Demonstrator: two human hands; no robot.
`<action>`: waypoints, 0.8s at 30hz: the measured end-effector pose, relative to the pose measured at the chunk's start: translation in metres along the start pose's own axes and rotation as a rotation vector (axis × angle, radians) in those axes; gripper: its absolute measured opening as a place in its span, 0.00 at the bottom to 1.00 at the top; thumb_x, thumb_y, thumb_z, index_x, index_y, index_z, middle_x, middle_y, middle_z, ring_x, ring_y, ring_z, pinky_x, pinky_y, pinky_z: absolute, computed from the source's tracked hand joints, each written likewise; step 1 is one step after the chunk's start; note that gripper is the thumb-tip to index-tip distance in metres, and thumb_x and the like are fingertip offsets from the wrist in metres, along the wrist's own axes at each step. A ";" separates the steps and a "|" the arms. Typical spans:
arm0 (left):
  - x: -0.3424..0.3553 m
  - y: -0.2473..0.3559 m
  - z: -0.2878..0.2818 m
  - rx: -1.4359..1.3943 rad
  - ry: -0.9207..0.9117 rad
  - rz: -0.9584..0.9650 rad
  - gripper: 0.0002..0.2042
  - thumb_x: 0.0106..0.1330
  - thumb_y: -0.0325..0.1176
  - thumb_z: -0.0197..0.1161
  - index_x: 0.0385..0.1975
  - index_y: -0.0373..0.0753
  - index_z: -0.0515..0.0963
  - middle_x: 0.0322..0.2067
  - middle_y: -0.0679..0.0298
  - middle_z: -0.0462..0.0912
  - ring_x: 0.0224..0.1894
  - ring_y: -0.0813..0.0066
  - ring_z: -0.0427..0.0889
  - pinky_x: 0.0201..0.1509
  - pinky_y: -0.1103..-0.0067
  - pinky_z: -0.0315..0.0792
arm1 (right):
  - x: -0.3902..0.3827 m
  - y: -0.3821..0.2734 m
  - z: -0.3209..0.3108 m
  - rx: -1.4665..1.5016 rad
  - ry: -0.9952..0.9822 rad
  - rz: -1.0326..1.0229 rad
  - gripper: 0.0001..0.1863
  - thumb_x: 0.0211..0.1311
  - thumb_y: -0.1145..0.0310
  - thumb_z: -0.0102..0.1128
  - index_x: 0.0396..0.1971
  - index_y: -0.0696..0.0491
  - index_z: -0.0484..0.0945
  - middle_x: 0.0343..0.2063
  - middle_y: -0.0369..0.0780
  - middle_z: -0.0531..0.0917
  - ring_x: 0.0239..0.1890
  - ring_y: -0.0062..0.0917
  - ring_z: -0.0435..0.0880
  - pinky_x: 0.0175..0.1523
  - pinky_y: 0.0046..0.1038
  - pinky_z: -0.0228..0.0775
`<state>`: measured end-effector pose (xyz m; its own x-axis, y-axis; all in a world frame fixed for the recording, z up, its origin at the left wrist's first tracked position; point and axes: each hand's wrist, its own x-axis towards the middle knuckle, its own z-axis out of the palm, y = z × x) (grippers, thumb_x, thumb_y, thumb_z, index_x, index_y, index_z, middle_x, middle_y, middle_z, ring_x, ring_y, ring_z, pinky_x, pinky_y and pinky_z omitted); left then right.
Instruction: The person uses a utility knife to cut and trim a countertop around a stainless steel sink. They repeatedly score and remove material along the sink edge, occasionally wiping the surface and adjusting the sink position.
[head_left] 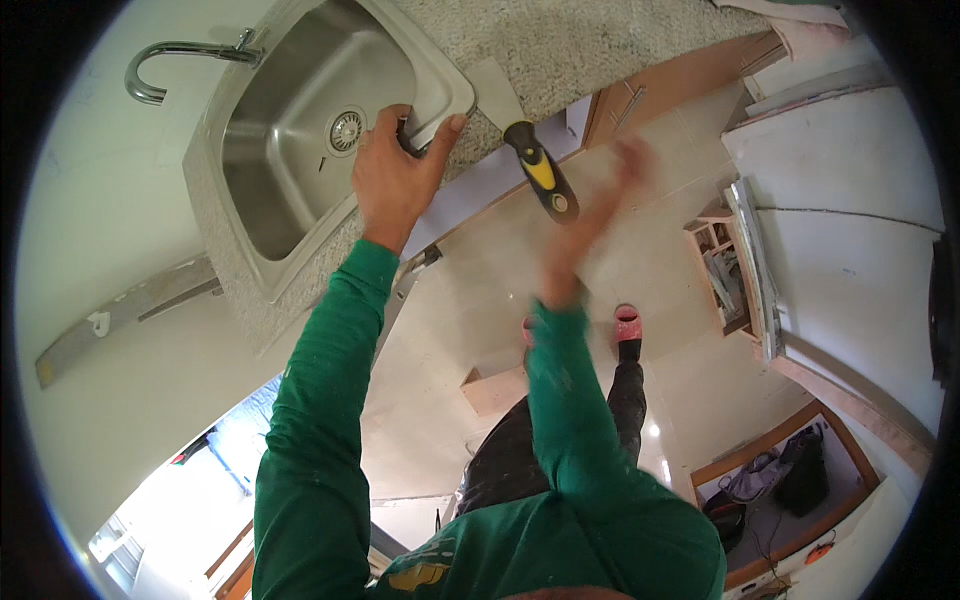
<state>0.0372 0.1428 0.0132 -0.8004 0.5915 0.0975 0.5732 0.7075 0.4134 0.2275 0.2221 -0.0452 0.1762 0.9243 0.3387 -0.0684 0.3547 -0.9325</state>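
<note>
My left hand (393, 185) is at the front rim of a stainless steel sink (285, 130), its thumb on the rim side and its fingers curled toward the basin. Something dark shows between thumb and fingers, too little of it to name. To its right a putty knife (541, 168) lies with its wide blade on the speckled countertop (560, 50) and its black and yellow handle sticking out past the edge. My right hand (598, 215) is in the air over the floor, beside that handle and apart from it. Motion smears its fingers.
A curved chrome faucet (190, 50) stands behind the sink. Wooden cabinet fronts (640, 95) run below the counter. At right are large white panels (840, 150), a wooden box with odds and ends (722, 265), and a wood-framed compartment holding bags (780, 480). A small wooden box (492, 390) sits on the floor.
</note>
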 end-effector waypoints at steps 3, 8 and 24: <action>0.022 0.002 0.006 0.019 0.067 0.065 0.38 0.61 0.70 0.71 0.53 0.36 0.82 0.39 0.48 0.85 0.44 0.48 0.85 0.51 0.58 0.78 | 0.014 -0.010 0.059 0.059 -0.133 -0.062 0.30 0.84 0.49 0.42 0.67 0.61 0.66 0.65 0.48 0.71 0.65 0.37 0.71 0.77 0.42 0.61; 0.000 -0.007 0.002 -0.014 0.043 0.045 0.38 0.62 0.69 0.70 0.53 0.36 0.82 0.39 0.48 0.85 0.44 0.48 0.85 0.51 0.58 0.78 | 0.014 -0.030 -0.030 0.031 0.010 0.098 0.34 0.86 0.47 0.40 0.73 0.63 0.62 0.67 0.49 0.69 0.66 0.38 0.70 0.77 0.42 0.57; 0.019 0.008 0.007 -0.025 0.094 0.093 0.33 0.68 0.65 0.67 0.51 0.36 0.82 0.36 0.48 0.85 0.42 0.48 0.86 0.47 0.57 0.77 | 0.019 -0.014 0.062 0.054 -0.206 -0.212 0.38 0.81 0.47 0.50 0.76 0.62 0.58 0.77 0.53 0.59 0.78 0.43 0.58 0.82 0.49 0.45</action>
<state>0.0276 0.1622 0.0122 -0.7577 0.6142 0.2203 0.6419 0.6410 0.4208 0.1706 0.2433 -0.0175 -0.0100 0.8362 0.5483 -0.1048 0.5445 -0.8322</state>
